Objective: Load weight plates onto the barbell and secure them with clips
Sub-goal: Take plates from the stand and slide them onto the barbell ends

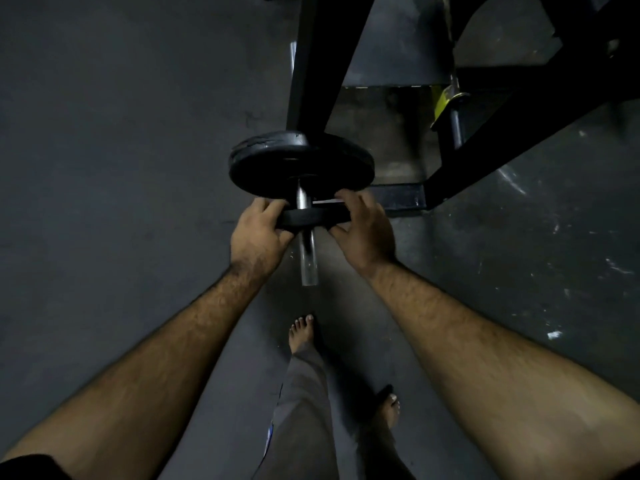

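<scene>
Gripping a small black weight plate (313, 218) from both sides, the left hand (258, 233) and the right hand (363, 233) hold it on the chrome barbell sleeve (307, 251); each grip is closed on the plate's rim, fingers curled over the far face and thumbs on the near one. This small plate is threaded onto the sleeve, whose bare end sticks out toward the camera below the hands. Just beyond it on the same sleeve sits a larger black weight plate (301, 164), with a short stretch of bare chrome showing between the two, so they are near but not touching. A thin white strip shows at the right fingertips, too small to identify. Behind the larger plate rises a black rack frame (322, 57), and to the right a yellow-green fitting (446, 102) sits on a dark bar within that frame. Below, on the dark floor (104, 168), two bare feet show, the forward foot (302, 332) under grey trousers (301, 410), directly under the end of the sleeve
</scene>
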